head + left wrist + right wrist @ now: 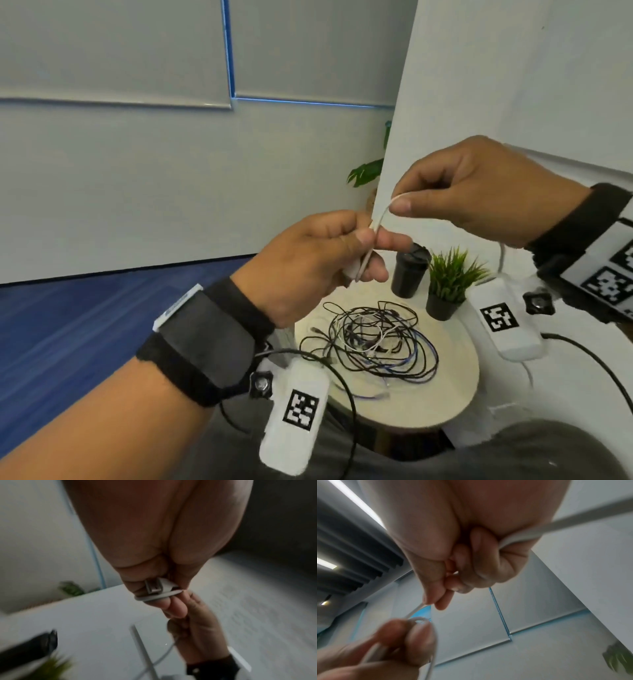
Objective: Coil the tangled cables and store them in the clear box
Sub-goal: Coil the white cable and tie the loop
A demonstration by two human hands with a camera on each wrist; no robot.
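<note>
Above the table I hold a thin white cable between both hands. My left hand grips its coiled end, thumb and fingers curled round it. The left wrist view shows a loop of that cable and its USB plug lying in the curled fingers. My right hand pinches the cable a short way up, between thumb and forefinger; the rest trails back past the palm. A tangle of black, white and blue cables lies on the round table below. No clear box is in view.
A black lidded cup and a small potted grass plant stand at the table's far edge. A white partition wall rises behind on the right. Blue carpet lies to the left.
</note>
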